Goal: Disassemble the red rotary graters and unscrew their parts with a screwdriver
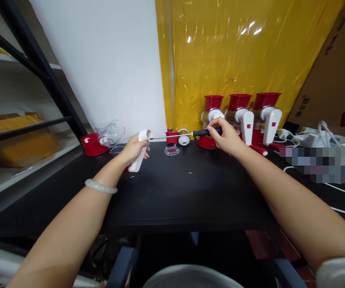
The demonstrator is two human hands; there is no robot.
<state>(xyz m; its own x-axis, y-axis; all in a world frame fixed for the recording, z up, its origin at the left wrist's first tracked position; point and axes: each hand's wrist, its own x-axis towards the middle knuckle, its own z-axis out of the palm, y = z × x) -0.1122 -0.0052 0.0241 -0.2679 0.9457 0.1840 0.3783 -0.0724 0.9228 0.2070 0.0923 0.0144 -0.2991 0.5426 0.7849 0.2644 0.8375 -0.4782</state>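
Observation:
My left hand (134,149) is closed around a white plastic handle part (140,151), held above the black table (178,188). My right hand (226,135) grips the black and yellow handle of a long screwdriver (187,135). The thin metal shaft runs left and its tip reaches the round top end of the white part. A pale bangle (100,186) sits on my left wrist.
Three red and white hand-crank devices (244,118) stand in a row against the yellow plastic sheet (235,52). A small red piece (171,138), a clear round piece (172,151), a red base (92,145) and a clear bowl (110,133) lie behind. White cables (319,140) trail right; shelving stands left.

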